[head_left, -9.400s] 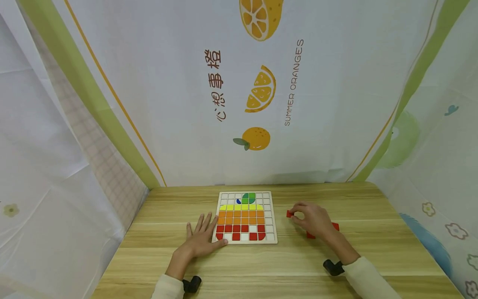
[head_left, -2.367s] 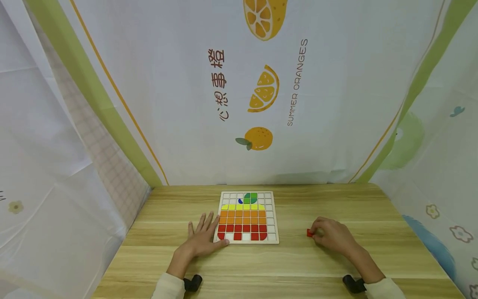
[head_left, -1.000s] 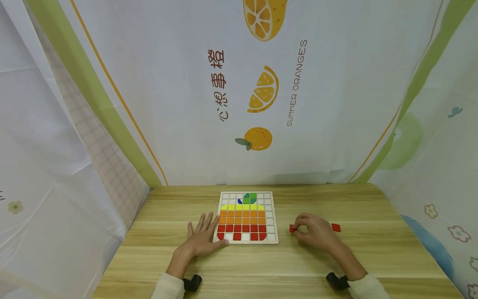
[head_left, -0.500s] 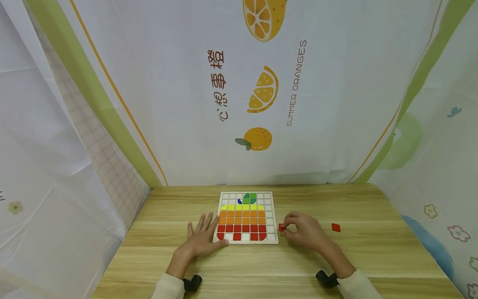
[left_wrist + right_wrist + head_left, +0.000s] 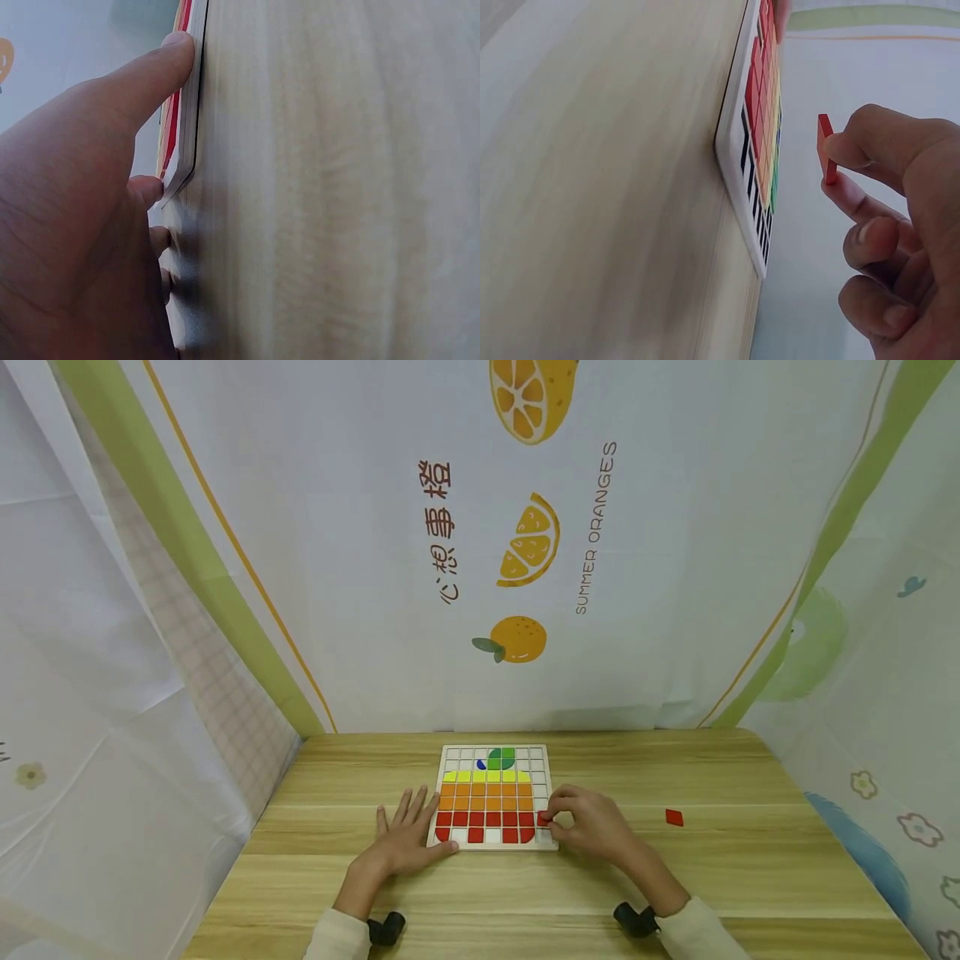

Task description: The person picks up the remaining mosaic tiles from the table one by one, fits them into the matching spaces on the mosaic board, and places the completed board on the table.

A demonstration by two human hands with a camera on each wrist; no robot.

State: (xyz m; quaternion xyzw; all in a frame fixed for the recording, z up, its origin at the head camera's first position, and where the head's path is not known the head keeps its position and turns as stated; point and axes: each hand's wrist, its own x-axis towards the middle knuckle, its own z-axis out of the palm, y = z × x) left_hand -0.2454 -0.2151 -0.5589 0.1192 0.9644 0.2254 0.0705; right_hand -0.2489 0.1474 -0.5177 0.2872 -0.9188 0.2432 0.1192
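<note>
A square puzzle board [image 5: 554, 777] with a grid of cells lies on the table, filled with rows of red, orange and yellow tiles and a green leaf shape. White cells show in its bottom red row, along its right column and at the top. My left hand [image 5: 405, 845] lies spread at the board's left front corner, its thumb on the front edge in the left wrist view. Between thumb and finger, my right hand [image 5: 588, 822] pinches a red square tile [image 5: 825, 148], held above the board's right edge in the right wrist view.
One loose red tile [image 5: 674, 817] lies on the wooden table [image 5: 480, 902] to the right of the right hand. A white curtain [image 5: 360, 635] with orange prints hangs behind the table's far edge.
The right hand has carried the red tile leftward from the right of the table to over the board's right column. The left hand has stayed in place.
</note>
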